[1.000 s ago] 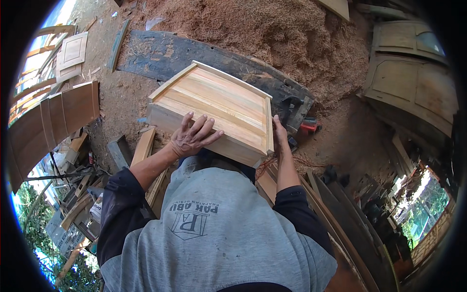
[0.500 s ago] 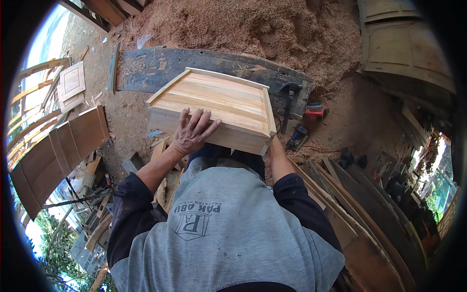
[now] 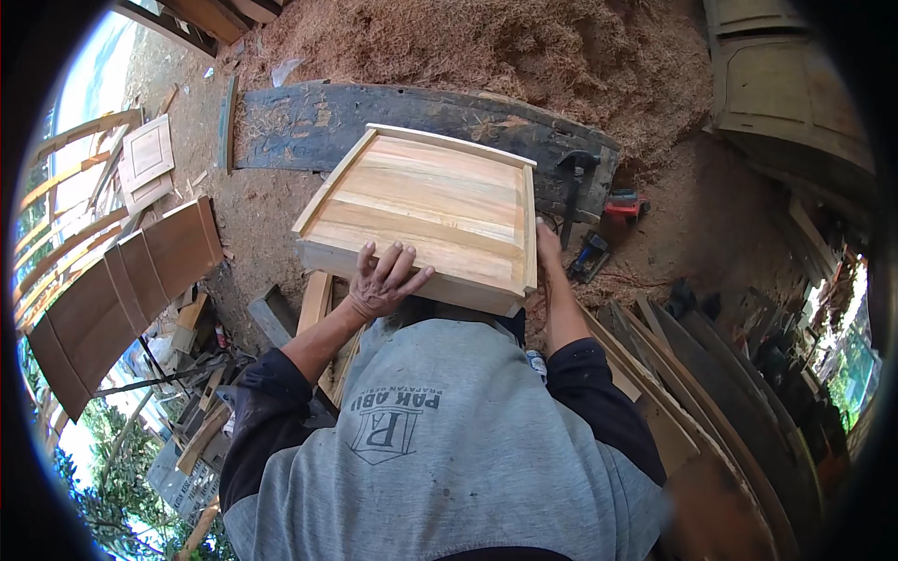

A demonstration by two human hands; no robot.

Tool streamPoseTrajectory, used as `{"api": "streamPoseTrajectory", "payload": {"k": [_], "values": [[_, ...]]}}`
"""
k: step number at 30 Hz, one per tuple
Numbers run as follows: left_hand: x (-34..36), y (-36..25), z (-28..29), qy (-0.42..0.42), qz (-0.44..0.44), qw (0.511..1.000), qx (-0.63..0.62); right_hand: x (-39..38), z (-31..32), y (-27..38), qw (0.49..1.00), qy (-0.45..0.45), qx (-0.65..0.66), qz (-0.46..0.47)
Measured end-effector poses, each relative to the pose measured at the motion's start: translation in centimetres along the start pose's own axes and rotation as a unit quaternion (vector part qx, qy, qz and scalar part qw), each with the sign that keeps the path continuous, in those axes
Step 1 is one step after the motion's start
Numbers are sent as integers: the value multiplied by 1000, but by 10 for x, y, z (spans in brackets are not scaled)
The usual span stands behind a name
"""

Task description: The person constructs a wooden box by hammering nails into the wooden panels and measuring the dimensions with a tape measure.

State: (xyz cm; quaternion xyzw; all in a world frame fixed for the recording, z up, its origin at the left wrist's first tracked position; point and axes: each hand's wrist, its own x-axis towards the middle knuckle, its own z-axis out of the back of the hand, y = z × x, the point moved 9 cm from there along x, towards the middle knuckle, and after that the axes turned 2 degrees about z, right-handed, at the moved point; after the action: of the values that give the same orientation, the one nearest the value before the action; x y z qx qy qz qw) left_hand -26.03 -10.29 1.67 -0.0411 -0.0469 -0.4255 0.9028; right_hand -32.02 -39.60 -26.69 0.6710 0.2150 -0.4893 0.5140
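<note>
I hold a pale wooden box-like panel (image 3: 426, 210) with a raised frame in front of my chest, tilted so its flat face shows. My left hand (image 3: 383, 280) lies spread over its near edge, fingers on the face. My right hand (image 3: 547, 245) grips its right side, mostly hidden behind the frame. My grey shirt with dark sleeves fills the lower middle of the view.
A long dark plank (image 3: 374, 122) lies on the sawdust-covered ground (image 3: 524, 47) beyond the panel. Power tools (image 3: 599, 234) sit at its right end. Curved brown boards (image 3: 122, 290) stand at the left, leaning planks (image 3: 711, 402) at the right, wood offcuts (image 3: 271, 318) below.
The wooden panel has stayed in both hands while the view swung, so the panel now sits more centred and the ground tools show further right.
</note>
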Motion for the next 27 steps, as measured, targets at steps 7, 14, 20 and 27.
{"api": "streamPoseTrajectory", "payload": {"k": [7,14,20,27], "values": [[-14,-4,0,-37,-7,999,13,1,-70,175,832,-22,-415,369],[-32,-5,-6,-56,-8,998,37,-1,-297,140,673,334,-589,296],[-29,0,0,-82,-11,995,60,18,-381,118,657,257,-597,383],[-23,7,3,-90,2,994,60,30,-361,113,683,255,-580,363]]}}
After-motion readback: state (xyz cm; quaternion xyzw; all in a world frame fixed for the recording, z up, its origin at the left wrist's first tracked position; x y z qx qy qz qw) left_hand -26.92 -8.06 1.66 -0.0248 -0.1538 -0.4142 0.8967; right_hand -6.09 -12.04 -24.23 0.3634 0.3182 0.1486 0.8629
